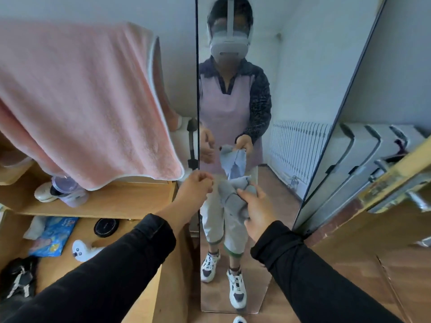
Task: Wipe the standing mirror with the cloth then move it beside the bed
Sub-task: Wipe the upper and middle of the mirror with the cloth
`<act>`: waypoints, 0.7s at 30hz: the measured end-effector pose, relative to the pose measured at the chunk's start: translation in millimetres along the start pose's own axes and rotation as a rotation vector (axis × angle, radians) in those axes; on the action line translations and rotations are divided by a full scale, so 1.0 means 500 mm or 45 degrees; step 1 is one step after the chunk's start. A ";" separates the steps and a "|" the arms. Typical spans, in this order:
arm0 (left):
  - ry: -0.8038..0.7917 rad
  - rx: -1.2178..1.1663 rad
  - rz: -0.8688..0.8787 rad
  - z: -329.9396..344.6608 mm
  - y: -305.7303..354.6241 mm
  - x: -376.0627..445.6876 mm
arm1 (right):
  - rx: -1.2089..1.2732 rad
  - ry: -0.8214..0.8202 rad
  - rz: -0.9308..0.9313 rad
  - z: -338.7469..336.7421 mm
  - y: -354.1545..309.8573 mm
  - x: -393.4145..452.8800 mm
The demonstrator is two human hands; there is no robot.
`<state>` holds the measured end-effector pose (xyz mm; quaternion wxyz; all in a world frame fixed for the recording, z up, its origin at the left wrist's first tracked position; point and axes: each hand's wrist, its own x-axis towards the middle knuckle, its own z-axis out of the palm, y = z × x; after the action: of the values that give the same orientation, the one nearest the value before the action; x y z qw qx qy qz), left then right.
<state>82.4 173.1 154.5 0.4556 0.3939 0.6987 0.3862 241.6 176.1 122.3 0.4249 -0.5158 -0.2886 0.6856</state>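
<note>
The right hand grips the bunched cloth just in front of the mirror, which stands upright beside the desk. The left hand is curled into a loose fist near the cloth; whether its fingers pinch a corner I cannot tell. The risk I see: wiping with a wadded cloth could smear the glass, and pressing hard might tip the mirror, since neither hand steadies its frame.
</note>
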 end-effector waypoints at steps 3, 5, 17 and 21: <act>0.318 0.088 0.252 -0.003 0.051 0.038 | -0.180 0.045 -0.158 -0.003 -0.065 0.019; 0.509 0.098 0.384 -0.004 0.094 0.059 | -0.302 0.006 -0.262 -0.004 -0.111 0.028; 0.968 0.227 0.864 -0.031 0.308 0.136 | -0.540 0.013 -0.956 0.067 -0.338 0.062; 0.863 0.090 0.744 -0.045 0.381 0.154 | -0.690 0.116 -1.205 0.142 -0.442 0.091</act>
<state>77.8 313.0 306.3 0.0591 0.4414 0.6808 0.5816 232.1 323.5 306.9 0.5510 -0.4496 -0.6370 0.2975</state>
